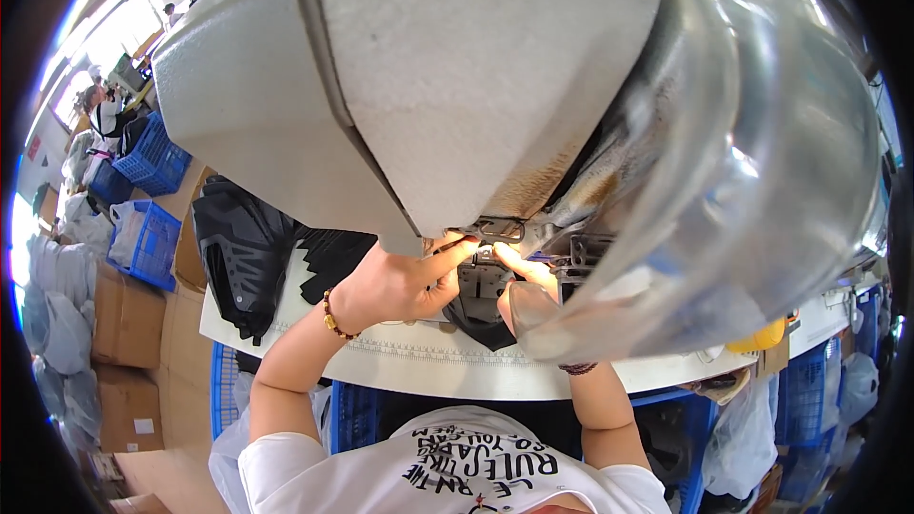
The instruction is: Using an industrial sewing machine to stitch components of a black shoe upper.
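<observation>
Your left hand (pixel 405 281) pinches the black fabric piece (pixel 481 309) with thumb and fingers, just under the sewing machine (pixel 495 67) head. Your right hand (pixel 528 271) presses fingertips on the same piece from the other side; its grip is partly hidden. The piece lies flat on the white counter (pixel 447 362) between both hands.

The sewing machine head (pixel 476 86) hangs over the desk (pixel 457 362). Under it, both hands (pixel 400 286) (pixel 528 276) rest on a fabric piece (pixel 481 314). Left of the machine lies a stack of cut pieces (pixel 243 257); farther left stand crates (pixel 148 243) and cardboard boxes (pixel 124 324).
</observation>
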A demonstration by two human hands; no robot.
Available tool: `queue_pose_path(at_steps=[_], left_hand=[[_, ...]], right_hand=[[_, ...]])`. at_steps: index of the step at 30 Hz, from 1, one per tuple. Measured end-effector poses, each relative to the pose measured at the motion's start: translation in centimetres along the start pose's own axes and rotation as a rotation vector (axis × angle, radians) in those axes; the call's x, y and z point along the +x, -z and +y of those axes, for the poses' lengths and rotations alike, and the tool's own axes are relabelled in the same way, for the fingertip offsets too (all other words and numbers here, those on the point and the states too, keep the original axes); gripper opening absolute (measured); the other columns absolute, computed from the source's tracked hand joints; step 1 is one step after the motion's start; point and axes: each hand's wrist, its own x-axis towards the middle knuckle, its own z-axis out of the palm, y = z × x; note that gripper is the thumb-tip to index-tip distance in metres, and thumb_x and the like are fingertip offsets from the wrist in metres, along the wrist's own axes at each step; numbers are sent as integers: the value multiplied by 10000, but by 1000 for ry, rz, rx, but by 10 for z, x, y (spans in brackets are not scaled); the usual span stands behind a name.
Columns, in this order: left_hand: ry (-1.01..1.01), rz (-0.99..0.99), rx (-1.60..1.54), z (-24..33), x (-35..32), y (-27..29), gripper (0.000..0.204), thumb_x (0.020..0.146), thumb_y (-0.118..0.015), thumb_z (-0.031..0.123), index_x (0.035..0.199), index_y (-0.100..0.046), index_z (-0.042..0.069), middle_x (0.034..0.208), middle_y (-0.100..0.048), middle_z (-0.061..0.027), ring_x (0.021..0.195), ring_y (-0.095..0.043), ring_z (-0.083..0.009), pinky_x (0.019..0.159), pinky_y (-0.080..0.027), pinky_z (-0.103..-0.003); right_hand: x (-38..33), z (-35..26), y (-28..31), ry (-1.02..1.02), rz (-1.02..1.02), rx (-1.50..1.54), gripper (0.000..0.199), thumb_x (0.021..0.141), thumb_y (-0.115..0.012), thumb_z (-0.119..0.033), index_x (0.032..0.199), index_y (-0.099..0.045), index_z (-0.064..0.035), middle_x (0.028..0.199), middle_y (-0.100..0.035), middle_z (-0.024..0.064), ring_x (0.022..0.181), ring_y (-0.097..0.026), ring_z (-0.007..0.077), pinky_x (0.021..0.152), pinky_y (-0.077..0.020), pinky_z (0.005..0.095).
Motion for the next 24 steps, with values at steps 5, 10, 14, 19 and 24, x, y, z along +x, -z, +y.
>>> queue_pose_path(at_steps=[5,10,14,19,24], left_hand=[[297,345,-248,-10,1,-15,135,700,-697,140,788,-632,61,689,-605,-58,572,-570,-182,547,-462,-289],[389,-174,-213,-52,-21,-13,326,678,-762,335,760,-639,44,727,-629,-38,599,-588,-198,567,-473,-282],[158,-6,-100,-18,-3,4,228,702,-731,199,872,-664,62,823,-647,-27,698,-601,-190,634,-484,-283],[62,20,10,4,-6,3,352,619,-665,-6,964,-647,60,920,-646,-59,743,-611,-190,634,-487,-297],[53,-7,147,8,-10,1,355,614,-630,-10,964,-640,44,970,-636,-56,662,-596,-157,556,-457,-270]], right_hand=[[-4,-3,0,-513,57,656,237,686,-587,-64,914,-650,-64,671,-572,112,614,-540,286,588,-446,355],[-31,-2,-26,-847,-3,1165,246,683,-626,-91,925,-649,-59,734,-595,131,643,-562,289,581,-448,334],[-59,7,-73,-620,353,1112,500,724,-646,-407,1045,-533,-41,1034,-548,148,972,-488,339,880,-347,454],[-112,-7,-138,-750,177,1519,214,787,-592,-198,904,-588,-18,867,-602,125,821,-563,243,720,-440,360],[-119,-11,-161,-826,196,1561,171,815,-534,-156,855,-600,-3,831,-612,110,748,-567,211,669,-447,315]])
